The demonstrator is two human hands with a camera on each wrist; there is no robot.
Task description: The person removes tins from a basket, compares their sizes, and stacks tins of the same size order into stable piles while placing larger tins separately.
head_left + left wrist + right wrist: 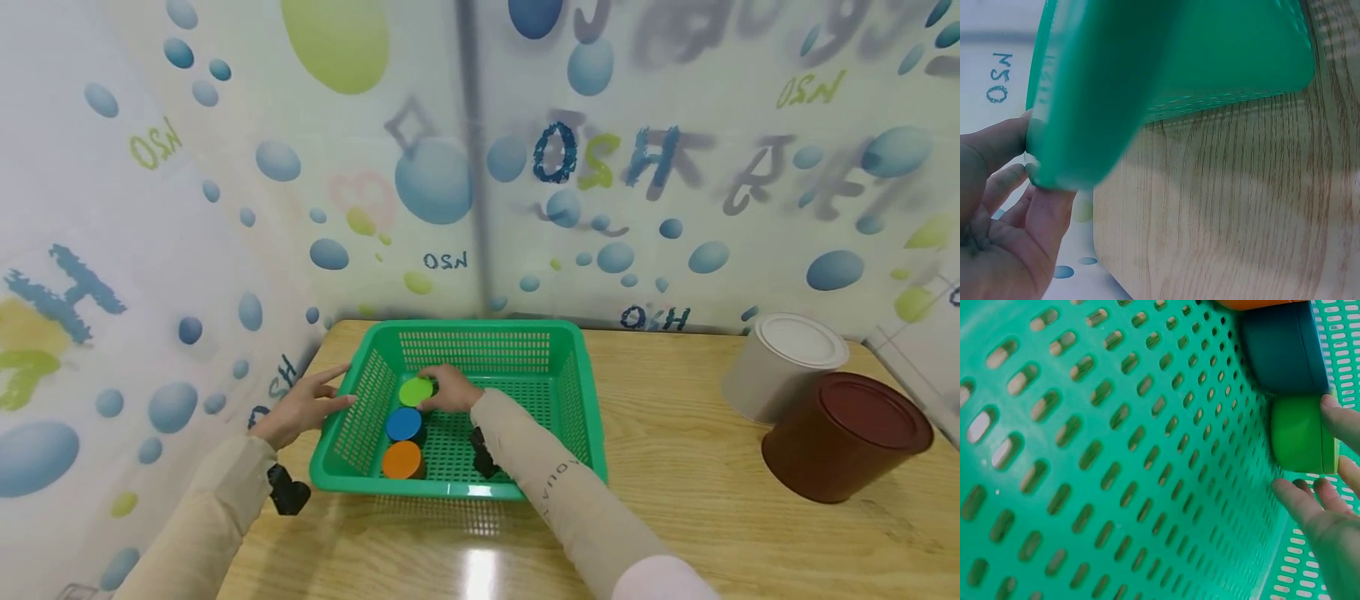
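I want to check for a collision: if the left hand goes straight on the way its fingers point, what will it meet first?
The left hand points right and already touches the green basket at its left wall, so that wall comes first, it seems.

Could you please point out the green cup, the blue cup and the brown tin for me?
green cup [416, 390], head view, on its flat top.
blue cup [403, 423], head view, on its top.
brown tin [840, 454], head view, on its side wall.
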